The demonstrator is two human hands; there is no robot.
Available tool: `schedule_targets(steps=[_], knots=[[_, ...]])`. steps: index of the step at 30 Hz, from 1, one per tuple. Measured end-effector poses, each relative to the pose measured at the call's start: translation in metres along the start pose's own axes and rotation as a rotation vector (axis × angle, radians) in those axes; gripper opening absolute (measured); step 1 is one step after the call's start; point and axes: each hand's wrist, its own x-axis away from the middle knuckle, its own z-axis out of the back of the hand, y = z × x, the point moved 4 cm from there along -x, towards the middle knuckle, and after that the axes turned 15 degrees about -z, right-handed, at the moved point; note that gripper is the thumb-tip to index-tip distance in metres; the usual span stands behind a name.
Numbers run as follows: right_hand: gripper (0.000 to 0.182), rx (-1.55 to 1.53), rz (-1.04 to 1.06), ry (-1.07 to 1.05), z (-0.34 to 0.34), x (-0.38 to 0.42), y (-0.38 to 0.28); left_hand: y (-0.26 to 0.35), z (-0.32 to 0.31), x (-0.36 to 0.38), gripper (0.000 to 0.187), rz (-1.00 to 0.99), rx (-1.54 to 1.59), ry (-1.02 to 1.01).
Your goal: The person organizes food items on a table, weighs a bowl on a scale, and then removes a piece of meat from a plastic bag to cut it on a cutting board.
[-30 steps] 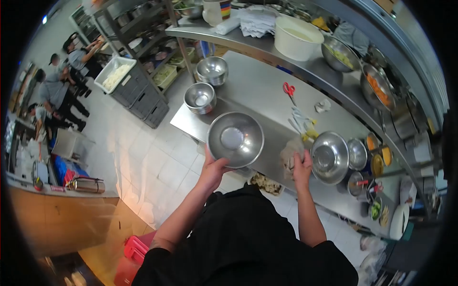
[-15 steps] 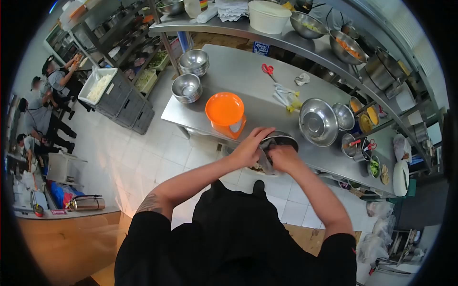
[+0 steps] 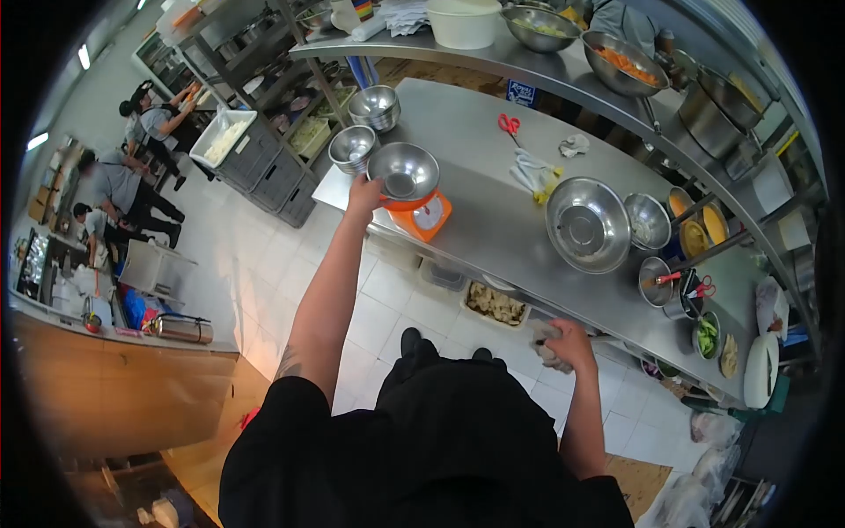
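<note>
1. Far left on the counter (image 3: 493, 211), two stacks of steel bowls (image 3: 374, 107) stand side by side, nested, presumably to save room and keep them within reach.
2. Next comes the left hand (image 3: 363, 195), arm stretched well forward, fingers closed on a rim; gripping the near-left edge probably leaves the inside clear.
3. And there's the steel bowl (image 3: 403, 172), directly at the left hand's fingers and well apart from the right hand! It's over the orange scale (image 3: 427, 229), apparently on its pan; whether the hand bears any weight, I can't tell.
4. The scale sits near the counter's front edge, dial turned toward the person, likely for easy reading.
5. Across to the right hand (image 3: 572, 341), low and close to the body, fingers curled round a greyish cloth (image 3: 547, 350), held off to the side, perhaps to keep it handy yet away from the bowl.
6. Furthest right, a large steel bowl (image 3: 588, 224) rests on the counter, beyond the right hand, touched by neither.
</note>
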Motion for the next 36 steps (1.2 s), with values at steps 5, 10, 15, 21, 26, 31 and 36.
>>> schedule_targets(steps=[5, 10, 15, 21, 26, 31, 36], knots=[[0.046, -0.275, -0.151, -0.037, -0.038, 0.010, 0.125, -0.017, 0.023, 0.095, 0.070, -0.068, 0.193, 0.317], [0.046, -0.236, -0.289, -0.141, -0.058, 0.034, 0.189, -0.272, 0.131, 0.277, 0.046, 0.029, -0.912, -0.314], [0.047, -0.260, -0.195, -0.192, -0.064, 0.024, 0.185, -0.278, 0.204, 0.545, 0.062, 0.968, -1.197, -1.325], [0.043, -0.149, -0.018, -0.214, -0.051, -0.015, 0.093, -0.297, 0.239, 0.552, 0.041, 0.506, -0.859, -1.017], [0.044, -0.096, 0.105, -0.318, -0.040, -0.032, 0.033, -0.221, 0.162, 0.444, 0.045, 0.468, -0.827, -0.465], [0.045, -0.095, 0.131, -0.387, -0.049, -0.032, 0.033, -0.150, 0.082, 0.390, 0.041, 0.242, -0.687, -0.398], [0.047, -0.036, 0.016, -0.446, -0.061, -0.021, 0.061, -0.143, 0.065, 0.399, 0.041, 0.300, -0.745, -0.514]])
